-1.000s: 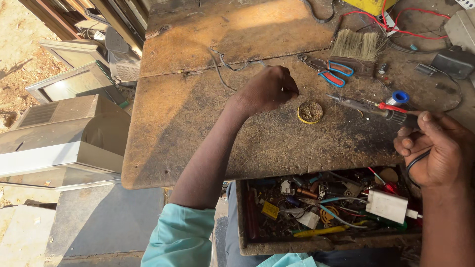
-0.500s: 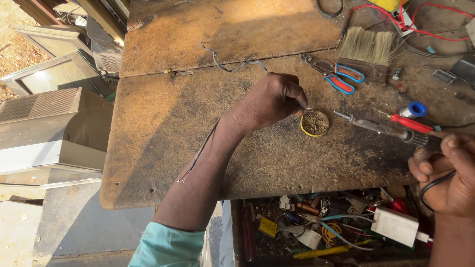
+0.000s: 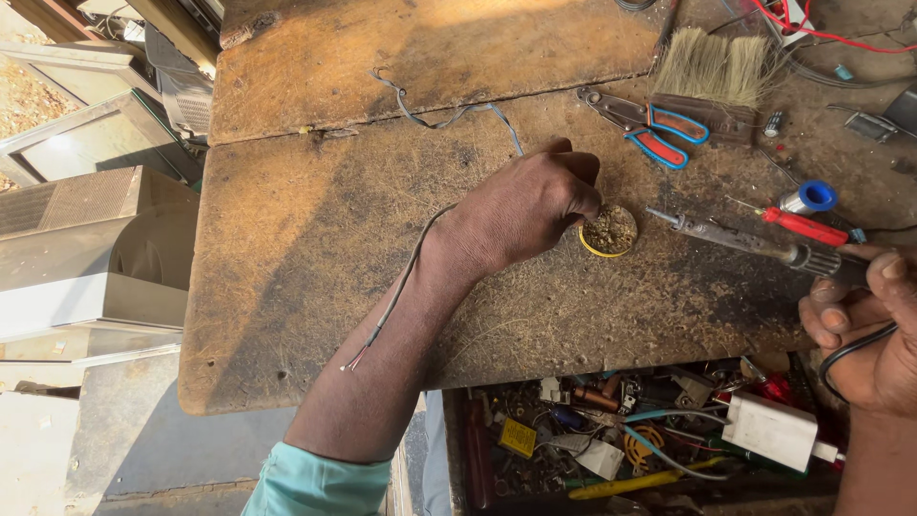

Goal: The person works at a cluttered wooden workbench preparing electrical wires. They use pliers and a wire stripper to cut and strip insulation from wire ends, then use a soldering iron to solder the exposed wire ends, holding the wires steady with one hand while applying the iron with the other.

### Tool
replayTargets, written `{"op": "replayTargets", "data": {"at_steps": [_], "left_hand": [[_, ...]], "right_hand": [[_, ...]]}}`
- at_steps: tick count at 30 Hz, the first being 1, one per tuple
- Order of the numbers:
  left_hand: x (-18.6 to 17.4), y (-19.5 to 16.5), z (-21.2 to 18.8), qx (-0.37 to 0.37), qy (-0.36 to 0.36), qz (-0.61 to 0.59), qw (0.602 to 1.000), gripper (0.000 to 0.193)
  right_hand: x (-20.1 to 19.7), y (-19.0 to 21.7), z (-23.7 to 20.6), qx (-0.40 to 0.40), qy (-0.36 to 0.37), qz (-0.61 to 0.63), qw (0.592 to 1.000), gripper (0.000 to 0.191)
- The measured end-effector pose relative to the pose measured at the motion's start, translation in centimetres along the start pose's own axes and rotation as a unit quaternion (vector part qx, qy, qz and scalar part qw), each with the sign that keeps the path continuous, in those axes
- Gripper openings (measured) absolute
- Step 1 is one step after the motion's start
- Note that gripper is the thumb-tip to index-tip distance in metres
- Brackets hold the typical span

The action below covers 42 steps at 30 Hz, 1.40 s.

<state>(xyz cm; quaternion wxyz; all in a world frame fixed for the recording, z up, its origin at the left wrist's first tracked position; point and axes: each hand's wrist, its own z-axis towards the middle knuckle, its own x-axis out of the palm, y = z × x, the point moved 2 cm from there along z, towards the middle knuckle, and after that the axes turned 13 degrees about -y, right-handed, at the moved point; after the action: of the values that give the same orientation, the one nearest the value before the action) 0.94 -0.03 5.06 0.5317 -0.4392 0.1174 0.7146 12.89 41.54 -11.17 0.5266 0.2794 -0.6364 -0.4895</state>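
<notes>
Left hand point(image 3: 535, 205) on the bench point(image 3: 315, 248), fingers curled narrow, pinching a thin wire point(image 3: 396, 291) at the yellow tin point(image 3: 608, 230). Just beyond the fingertips: pliers point(image 3: 650, 134), brush point(image 3: 712, 72). Right hand point(image 3: 864, 330) closed around the soldering iron point(image 3: 740, 239), tip toward the tin; red screwdriver point(image 3: 798, 225) alongside. Open drawer point(image 3: 650, 440) below.

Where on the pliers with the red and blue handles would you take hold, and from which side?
Grip the pliers by the two sleeved handles, coming from above at their right end. They lie flat with the metal jaws pointing left, and the brush crowds the far side.
</notes>
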Motion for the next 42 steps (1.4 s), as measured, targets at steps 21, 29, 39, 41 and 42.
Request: {"op": "replayTargets", "data": {"at_steps": [21,29,39,41,42], "left_hand": [[0.7,-1.8,-0.2,0.009,0.028,0.146,0.989,0.018],[0.4,-1.9,-0.2,0.015,-0.005,0.129,0.991,0.024],[0.3,-0.9,-0.5,-0.078,-0.065,-0.146,0.984,0.017],[0.8,-0.3,-0.4,-0.091,-0.094,-0.240,0.962,0.014],[1.1,0.0,-0.4,-0.108,-0.097,-0.281,0.949,0.013]], "right_hand": [[1.5,0.9,-0.5,-0.009,-0.006,-0.021,1.000,0.026],[2.2,1.4,-0.5,-0.018,-0.004,-0.014,1.000,0.023],[4.7,2.5,-0.9,-0.017,0.001,0.043,0.999,0.018],[5.3,2.8,-1.0,-0.020,0.007,0.057,0.998,0.017],[5.7,2.9,-1.1,-0.023,0.010,0.060,0.998,0.016]]}}
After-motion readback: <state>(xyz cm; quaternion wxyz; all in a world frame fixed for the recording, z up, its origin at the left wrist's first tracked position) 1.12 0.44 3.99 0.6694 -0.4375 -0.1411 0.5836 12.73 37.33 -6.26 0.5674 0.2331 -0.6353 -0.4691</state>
